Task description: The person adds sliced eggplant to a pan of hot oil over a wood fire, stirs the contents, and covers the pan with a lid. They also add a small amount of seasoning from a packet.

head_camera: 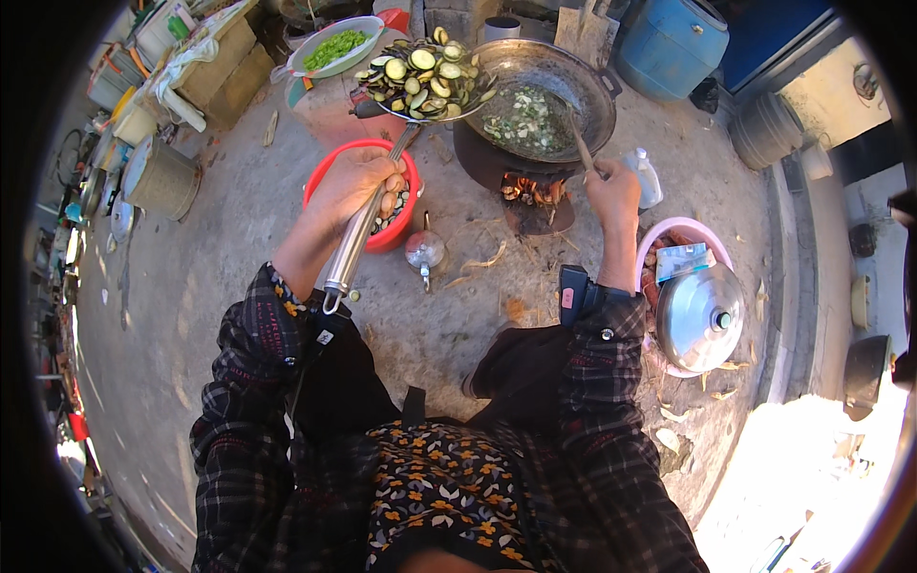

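My left hand (358,185) grips the steel handle (356,240) of a skimmer, whose bowl is heaped with eggplant slices (426,75). The load is held up just left of a large wok (602,118), partly over its rim. Inside the wok lie chopped white and green pieces (526,118) in liquid. My right hand (612,188) holds the wooden handle (582,140) of a spatula; its far end dips into the wok and cannot be made out. Below my left hand, a red basin (313,183) contains more sliced pieces (380,223), partly hidden by that hand.
Fire (534,191) burns in the stove under the wok. A metal ladle (425,251) is near the red basin. Chopped greens (335,49) fill a bowl at the back left. To the right are a plastic bottle (645,179), a pink basin (680,228) with a metal lid (698,322), and a blue barrel (670,46).
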`<state>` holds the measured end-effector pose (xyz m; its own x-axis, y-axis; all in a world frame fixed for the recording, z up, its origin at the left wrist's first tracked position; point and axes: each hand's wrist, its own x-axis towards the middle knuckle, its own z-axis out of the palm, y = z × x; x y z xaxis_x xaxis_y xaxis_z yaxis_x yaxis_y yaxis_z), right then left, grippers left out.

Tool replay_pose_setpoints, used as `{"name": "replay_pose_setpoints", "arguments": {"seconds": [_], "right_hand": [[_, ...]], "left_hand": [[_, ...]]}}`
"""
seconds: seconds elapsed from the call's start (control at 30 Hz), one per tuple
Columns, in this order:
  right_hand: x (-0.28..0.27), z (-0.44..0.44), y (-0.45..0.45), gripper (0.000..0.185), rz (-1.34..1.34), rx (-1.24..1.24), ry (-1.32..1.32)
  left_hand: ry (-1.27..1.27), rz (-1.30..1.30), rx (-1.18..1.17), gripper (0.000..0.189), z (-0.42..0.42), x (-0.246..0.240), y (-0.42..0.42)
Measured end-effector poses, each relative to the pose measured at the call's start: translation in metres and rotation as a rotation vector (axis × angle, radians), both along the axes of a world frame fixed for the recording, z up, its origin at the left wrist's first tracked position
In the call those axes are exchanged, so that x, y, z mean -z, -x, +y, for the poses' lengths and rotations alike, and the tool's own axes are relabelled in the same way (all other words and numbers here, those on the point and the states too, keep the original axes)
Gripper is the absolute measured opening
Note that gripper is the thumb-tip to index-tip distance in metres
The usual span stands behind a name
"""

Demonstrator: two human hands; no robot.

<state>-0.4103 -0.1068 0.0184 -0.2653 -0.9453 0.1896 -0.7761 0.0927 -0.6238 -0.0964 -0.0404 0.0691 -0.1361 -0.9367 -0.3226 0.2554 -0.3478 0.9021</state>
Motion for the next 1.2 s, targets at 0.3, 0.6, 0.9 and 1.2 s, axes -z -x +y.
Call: {"name": "replay_pose_setpoints", "arguments": {"seconds": [0.3,0.6,0.9,1.2], "right_hand": [[0.003,-0.004,0.013,0.03,-0.139,0.063,0.003],[0.011,-0.025,0.03,0.03,-0.176,0.077,0.032],[0.006,-0.025,0.027,0.031,-0.14,0.063,0.02],[-0.007,-0.007,0.013,0.032,-0.087,0.044,0.068]], "left_hand": [[0.201,-0.595,0.034,0.015,-0.089,0.055,0.059],[0.579,-1.456,-0.146,0.032,-0.115,0.084,0.076],[0.704,-1.541,-0.138,0.036,-0.107,0.086,0.073],[0.645,-1.43,-0.203,0.037,-0.086,0.076,0.054]]}}
